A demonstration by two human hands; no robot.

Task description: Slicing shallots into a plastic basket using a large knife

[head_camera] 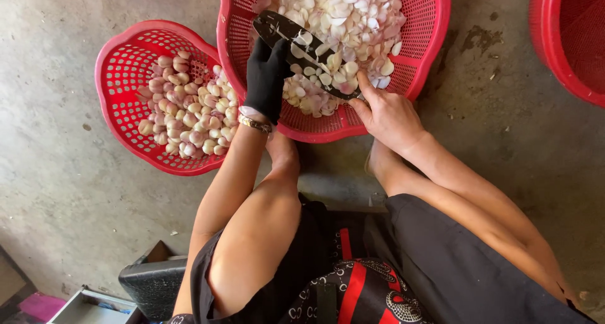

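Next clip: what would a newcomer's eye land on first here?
Most striking is the large red basket at top centre, heaped with pale garlic cloves. Over it, the black-gloved left hand and bare right hand hold a dark knife carrying cloves. A smaller red basket of cloves sits to its left on the concrete floor.

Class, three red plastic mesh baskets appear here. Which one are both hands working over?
The large middle red plastic mesh basket, heaped with garlic cloves. The gloved left hand and bare right hand hold a dark blade across it.
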